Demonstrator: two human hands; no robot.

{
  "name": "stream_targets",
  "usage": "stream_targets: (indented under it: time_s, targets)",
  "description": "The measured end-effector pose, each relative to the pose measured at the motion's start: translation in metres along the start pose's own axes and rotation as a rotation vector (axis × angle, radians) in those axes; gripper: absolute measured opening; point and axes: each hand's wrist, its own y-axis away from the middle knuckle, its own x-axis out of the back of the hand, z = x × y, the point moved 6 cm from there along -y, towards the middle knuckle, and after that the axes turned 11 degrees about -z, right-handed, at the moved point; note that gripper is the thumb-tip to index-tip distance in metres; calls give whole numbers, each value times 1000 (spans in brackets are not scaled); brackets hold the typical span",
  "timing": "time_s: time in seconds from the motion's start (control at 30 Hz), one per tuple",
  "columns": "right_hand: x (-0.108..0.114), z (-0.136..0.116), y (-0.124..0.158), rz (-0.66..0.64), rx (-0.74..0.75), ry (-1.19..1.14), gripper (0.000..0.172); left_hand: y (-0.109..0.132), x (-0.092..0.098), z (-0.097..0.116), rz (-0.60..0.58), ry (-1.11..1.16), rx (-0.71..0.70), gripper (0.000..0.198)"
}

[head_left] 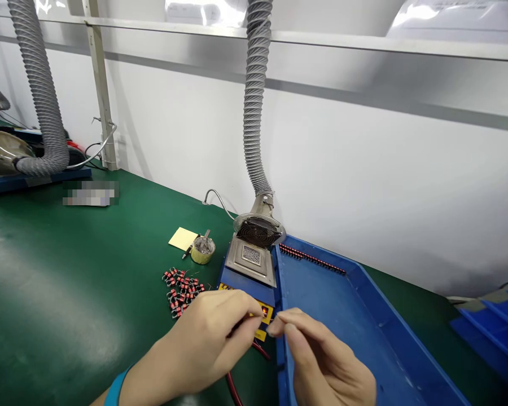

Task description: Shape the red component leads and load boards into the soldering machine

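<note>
In the head view, the left hand [220, 332] and the right hand [328, 361] face each other in front of a blue, box-shaped bench unit [254, 275] with a metal top plate and a yellow front panel. Each grip is narrow, thumb and finger brought near each other; whether a part sits between the fingertips cannot be told. The two grips are just apart. The loose pile of small red-and-black cylindrical components with bent wire leads [184, 290] lies on the green bench [144, 248], beyond and to the left of the left grip, which partly covers the pile's near edge in this view. Further components of the same colours form a row [317, 260] along the far wall of the shallow blue plastic tray [338, 316], well beyond the right grip. A yellow-sided round tin [201, 256] stands behind the pile.
</note>
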Motion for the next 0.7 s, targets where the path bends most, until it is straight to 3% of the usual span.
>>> stream_targets:
  time_s: [0.13,0.23,0.3,0.4,0.47,0.6,0.7]
  targets:
    - [-9,-12,-3,-75,182,145,36,2,-2,-7,-76,199,132,15]
    - [-11,-15,-2,-43,237,216,29,1,-4,-4,-81,146,66,14]
    - [-12,-9,-2,-62,125,222,16,1,-6,3,-63,-9,-55,18]
    - [-15,12,-1,-162,-173,-49,32,1,-9,12,-18,-267,-183,29]
    - [-13,14,1,-150,-205,-225,38,1,-7,12,22,-285,-161,29]
    - [-2,-1,0,-21,10,49,15,1,1,0,1,30,47,16]
    - [-10,-12,-1,-74,185,186,34,2,-1,-6,-69,184,140,14]
